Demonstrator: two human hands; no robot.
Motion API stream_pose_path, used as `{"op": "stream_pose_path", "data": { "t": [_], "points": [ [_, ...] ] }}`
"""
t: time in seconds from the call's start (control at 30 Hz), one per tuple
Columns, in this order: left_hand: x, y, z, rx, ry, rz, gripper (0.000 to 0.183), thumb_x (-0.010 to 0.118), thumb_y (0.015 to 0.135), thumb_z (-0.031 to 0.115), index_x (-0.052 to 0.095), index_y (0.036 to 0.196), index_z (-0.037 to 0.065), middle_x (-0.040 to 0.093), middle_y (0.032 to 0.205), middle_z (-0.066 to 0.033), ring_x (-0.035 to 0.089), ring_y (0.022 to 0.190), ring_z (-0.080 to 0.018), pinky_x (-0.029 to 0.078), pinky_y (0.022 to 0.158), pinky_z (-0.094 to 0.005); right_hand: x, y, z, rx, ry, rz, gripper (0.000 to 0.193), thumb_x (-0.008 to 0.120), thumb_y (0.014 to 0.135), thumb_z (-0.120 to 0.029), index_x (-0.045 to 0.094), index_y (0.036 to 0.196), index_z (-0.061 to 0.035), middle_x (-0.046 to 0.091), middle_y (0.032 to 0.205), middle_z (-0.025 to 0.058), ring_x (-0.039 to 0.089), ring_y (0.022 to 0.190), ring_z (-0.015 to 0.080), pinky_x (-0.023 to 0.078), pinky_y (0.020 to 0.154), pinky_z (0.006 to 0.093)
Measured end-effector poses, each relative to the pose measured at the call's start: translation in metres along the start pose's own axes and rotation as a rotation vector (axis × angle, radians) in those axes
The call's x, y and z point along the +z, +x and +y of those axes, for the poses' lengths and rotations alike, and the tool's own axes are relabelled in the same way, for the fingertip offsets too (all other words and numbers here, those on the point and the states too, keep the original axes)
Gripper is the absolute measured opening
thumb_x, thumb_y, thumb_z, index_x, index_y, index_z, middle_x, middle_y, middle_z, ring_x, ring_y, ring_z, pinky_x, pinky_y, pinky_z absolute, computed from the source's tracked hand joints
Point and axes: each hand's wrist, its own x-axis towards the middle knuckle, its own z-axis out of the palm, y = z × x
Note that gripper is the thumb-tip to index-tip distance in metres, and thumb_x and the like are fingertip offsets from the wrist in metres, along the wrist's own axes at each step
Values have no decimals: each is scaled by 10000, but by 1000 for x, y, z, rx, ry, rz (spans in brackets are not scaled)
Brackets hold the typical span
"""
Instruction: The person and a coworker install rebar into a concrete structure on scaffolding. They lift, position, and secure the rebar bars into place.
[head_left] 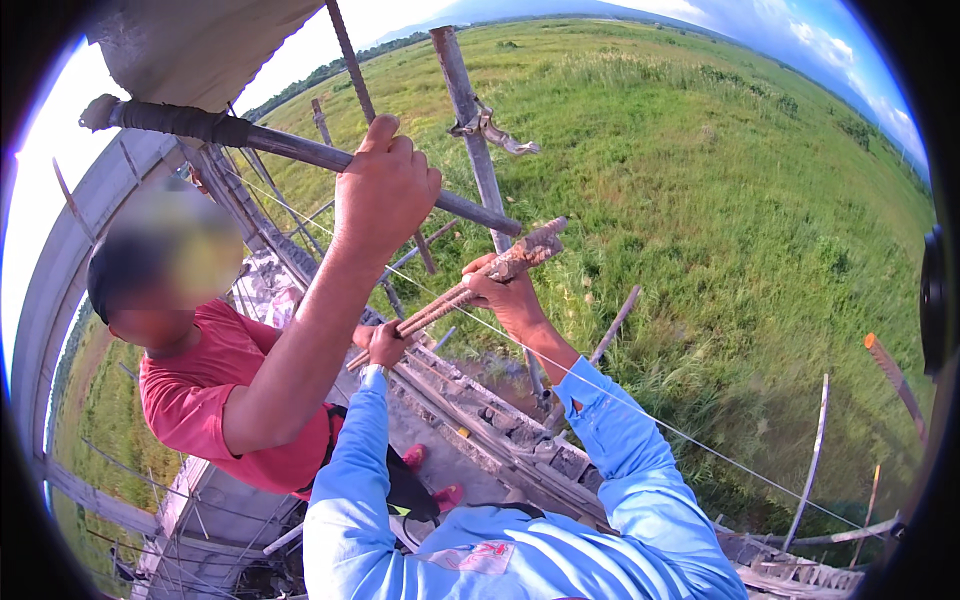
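My left hand (pixel 388 343) is closed round the lower part of some thin ribbed steel bars (pixel 432 312), which slant up to the right. Higher up, my right hand (pixel 508 297) grips the same bars, just below a rough, concrete-crusted end (pixel 530 250). A co-worker's raised hand (pixel 388 190) holds a dark metal pipe (pixel 300 148) with a black-wrapped section. The pipe's right end is close to the crusted end; whether they touch I cannot tell. Beside my left hand, part of the co-worker's other hand (pixel 362 335) shows, its grip partly hidden.
The co-worker in a red shirt (pixel 200 400) stands close at my left. A thin string (pixel 640 408) crosses diagonally past my right arm. An upright post (pixel 470 130) stands ahead, beside a low block wall (pixel 480 410). Beyond the wall lies a grassy field (pixel 700 220).
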Motion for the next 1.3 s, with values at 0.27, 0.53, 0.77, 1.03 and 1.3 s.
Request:
{"op": "stream_pose_path", "data": {
  "t": [0.27,0.53,0.77,1.03,1.3],
  "points": [
    [-86,-9,37,-76,11,5,645,913,767,366,682,1277,46,738,1066,-143,708,995,-287,540,902,-412,8,7,-2,-6,62,75,209,758,872,-160,696,1046,-62,672,1073,70,684,1004,199,644,825,425],
    [-81,-6,29,2,-37,137,414,931,738,283,681,960,38,665,783,-117,635,736,-275,493,719,-457,3,11,2,29,25,-124,236,741,896,-147,685,1078,-7,675,1088,92,702,1038,209,660,855,401],
    [-83,-27,69,107,96,269,390,872,753,222,561,899,39,618,786,-142,617,765,-357,467,704,-498,20,27,30,68,53,-47,202,736,897,-129,690,1057,-16,683,1009,71,708,985,208,650,865,402],
    [-73,-18,146,162,123,406,365,832,809,197,582,1042,70,686,937,-163,666,923,-405,498,792,-525,39,46,62,47,62,-231,232,781,896,-153,695,1082,-44,693,1059,55,712,1001,185,629,924,389],
    [-54,-33,147,203,161,409,353,836,809,171,599,1039,46,693,925,-177,680,907,-400,518,782,-500,22,13,88,122,119,-209,235,775,928,-157,687,1113,-42,682,1080,58,697,1044,173,612,960,341]
  ]
}}
